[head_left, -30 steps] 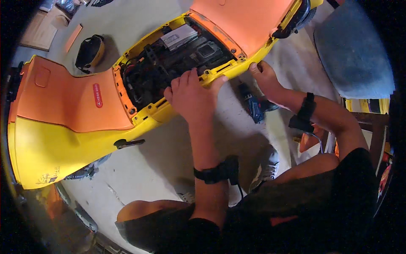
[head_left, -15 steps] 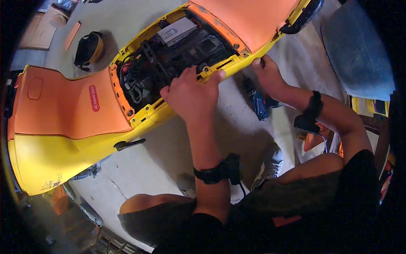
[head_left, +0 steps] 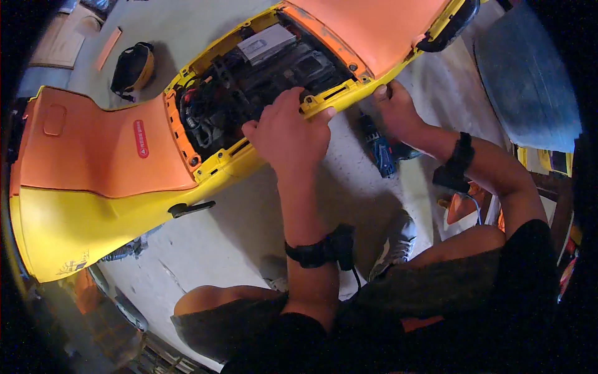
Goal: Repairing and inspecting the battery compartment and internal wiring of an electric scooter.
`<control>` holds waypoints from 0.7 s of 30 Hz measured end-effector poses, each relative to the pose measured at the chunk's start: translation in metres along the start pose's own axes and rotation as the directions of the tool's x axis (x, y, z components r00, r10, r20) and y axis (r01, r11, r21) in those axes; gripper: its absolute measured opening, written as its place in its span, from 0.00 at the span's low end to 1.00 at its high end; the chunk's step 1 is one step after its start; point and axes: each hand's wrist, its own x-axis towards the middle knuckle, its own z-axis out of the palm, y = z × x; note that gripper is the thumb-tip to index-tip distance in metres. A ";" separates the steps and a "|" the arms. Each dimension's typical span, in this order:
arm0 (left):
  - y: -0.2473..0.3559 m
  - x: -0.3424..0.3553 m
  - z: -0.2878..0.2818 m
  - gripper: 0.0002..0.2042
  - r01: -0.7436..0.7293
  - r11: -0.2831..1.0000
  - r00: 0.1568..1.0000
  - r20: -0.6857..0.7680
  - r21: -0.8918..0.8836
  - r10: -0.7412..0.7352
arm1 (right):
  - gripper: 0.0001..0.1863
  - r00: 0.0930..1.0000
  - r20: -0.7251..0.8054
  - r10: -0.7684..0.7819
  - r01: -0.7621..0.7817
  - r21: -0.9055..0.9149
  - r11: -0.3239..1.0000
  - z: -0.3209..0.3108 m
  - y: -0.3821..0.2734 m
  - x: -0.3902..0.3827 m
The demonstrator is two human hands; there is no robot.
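A scooter body with a yellow side panel (head_left: 124, 227) and orange floor panels (head_left: 99, 146) lies across the upper view. Its middle compartment (head_left: 274, 78) is uncovered, showing dark parts, cables and a silver box (head_left: 266, 43). My left hand (head_left: 291, 134) is closed over the near yellow rim, its fingers reaching into the compartment and its thumb along the rim. Farther right, my right hand (head_left: 398, 112) grips the lower edge of the same yellow panel, thumb up and most fingers hidden. A black strap is on each forearm.
A teal-and-black power tool (head_left: 381, 153) rests on the floor below my right hand. Beyond the scooter lie a yellow-and-black helmet-like object (head_left: 132, 70) and an orange strip (head_left: 109, 47). A large blue-grey rounded object (head_left: 526, 78) stands at the right.
The scooter's left end has risen slightly in the view, and the compartment has shifted a little right. My left hand has moved slightly right with the rim; both hands keep their hold.
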 end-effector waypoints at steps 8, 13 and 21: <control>0.002 -0.002 0.001 0.25 -0.009 1.000 0.999 -0.043 -0.017 0.008 | 0.26 1.000 -0.003 0.007 -0.006 0.113 0.994 0.007 0.013 0.001; 0.002 -0.002 0.001 0.25 0.007 0.999 0.998 -0.061 -0.047 -0.010 | 0.26 0.834 0.226 0.504 -0.497 -0.088 0.863 -0.009 -0.018 -0.009; -0.005 -0.005 0.003 0.24 0.029 0.997 0.997 -0.072 -0.065 -0.034 | 0.15 0.624 0.776 0.086 0.002 -0.112 0.994 -0.019 -0.148 -0.009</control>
